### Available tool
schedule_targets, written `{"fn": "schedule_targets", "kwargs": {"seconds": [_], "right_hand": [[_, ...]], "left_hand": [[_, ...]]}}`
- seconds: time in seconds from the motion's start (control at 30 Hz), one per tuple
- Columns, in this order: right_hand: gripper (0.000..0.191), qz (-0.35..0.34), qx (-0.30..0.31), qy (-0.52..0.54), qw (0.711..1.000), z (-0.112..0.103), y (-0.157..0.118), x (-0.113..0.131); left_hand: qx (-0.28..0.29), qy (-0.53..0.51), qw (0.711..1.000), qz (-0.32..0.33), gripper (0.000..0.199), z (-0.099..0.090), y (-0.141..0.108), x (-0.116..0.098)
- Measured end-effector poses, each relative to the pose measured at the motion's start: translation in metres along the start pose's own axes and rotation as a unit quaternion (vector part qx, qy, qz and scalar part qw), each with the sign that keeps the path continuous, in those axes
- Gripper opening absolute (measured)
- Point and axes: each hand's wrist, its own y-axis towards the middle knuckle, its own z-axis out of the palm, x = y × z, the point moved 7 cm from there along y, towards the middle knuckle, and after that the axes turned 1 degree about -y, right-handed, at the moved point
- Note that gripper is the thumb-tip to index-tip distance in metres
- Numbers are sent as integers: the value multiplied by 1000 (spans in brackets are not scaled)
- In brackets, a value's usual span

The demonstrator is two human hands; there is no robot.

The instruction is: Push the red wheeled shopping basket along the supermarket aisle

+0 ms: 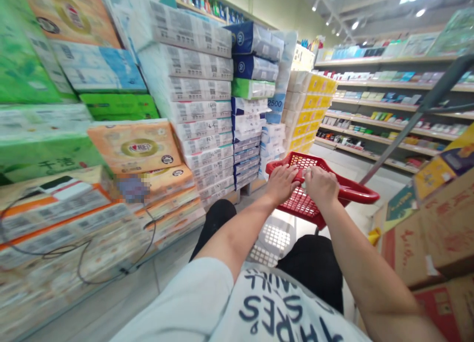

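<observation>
A red plastic basket (301, 204) with a lattice of holes hangs in front of my knees, and no goods show inside it. On its near left part lies my left hand (283, 183), fingers stretched over the red handle. Beside it, my right hand (321, 185) is curled round the handle near the middle, its knuckles facing forward. The two hands are close together. The basket's red rim (359, 193) reaches out to the right of my right hand.
Stacked tissue packs (203, 90) line the left side, with orange packs (137, 147) and a loose black cable nearer. Yellow-and-white packs (311, 105) stand ahead. Cardboard boxes (444, 218) and a grey metal pole (407, 127) are at right. Stocked shelves (385, 105) fill the back.
</observation>
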Motion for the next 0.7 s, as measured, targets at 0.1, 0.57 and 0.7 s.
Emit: {"fn": "schedule_targets", "kwargs": {"seconds": [0.1,0.57,0.7], "right_hand": [[35,-15,-74,21,997,-6,-12,6],[35,-2,-110,48,993,-7,-26,-1],[39,73,-15,141,987,0,-14,-7]], "left_hand": [[-5,-1,1000,7,48,-1,-1,-1],[-61,-25,998,8,44,1,5,-7],[-90,-67,994,-20,55,-18,16,-19]]}}
